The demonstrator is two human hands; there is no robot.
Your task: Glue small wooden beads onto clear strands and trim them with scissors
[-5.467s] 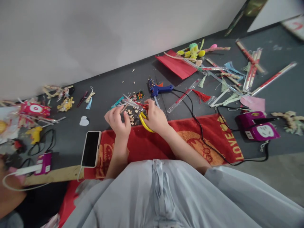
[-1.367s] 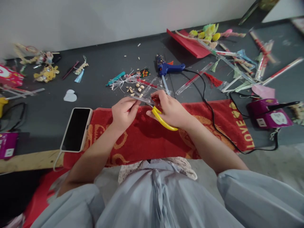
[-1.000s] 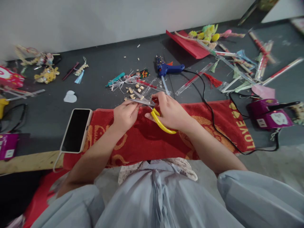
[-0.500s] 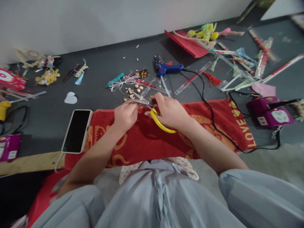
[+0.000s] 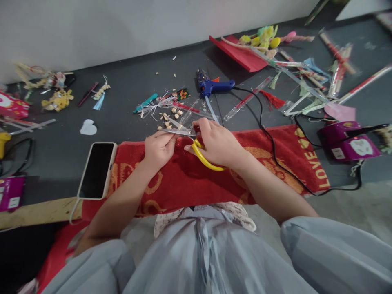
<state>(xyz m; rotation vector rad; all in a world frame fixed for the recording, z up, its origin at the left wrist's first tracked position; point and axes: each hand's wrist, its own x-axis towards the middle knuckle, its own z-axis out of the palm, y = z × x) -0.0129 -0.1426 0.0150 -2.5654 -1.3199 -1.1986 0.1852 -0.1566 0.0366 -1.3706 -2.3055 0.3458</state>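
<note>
My right hand (image 5: 216, 143) grips yellow-handled scissors (image 5: 202, 156), whose metal blades (image 5: 177, 130) are parted and point left. My left hand (image 5: 159, 149) is closed in a pinch just under the blades, on something too small to make out. Both hands hover over the far edge of a red towel (image 5: 190, 179) with gold print. Small tan cut pieces (image 5: 170, 116) lie scattered on the dark floor just beyond the blades.
A blue glue gun (image 5: 214, 85) with a black cord (image 5: 275, 155) lies beyond the hands. A phone (image 5: 96, 169) rests at the towel's left. A purple power strip (image 5: 349, 145) sits right. Tassels, clear tubes and a red folded sheet (image 5: 239, 55) litter the far right.
The scissor blades have opened since about a second ago. Both hands stayed at the towel's far edge; the view shifted slightly. Compared with 5.5 s ago, my hands are nearer the towel.
</note>
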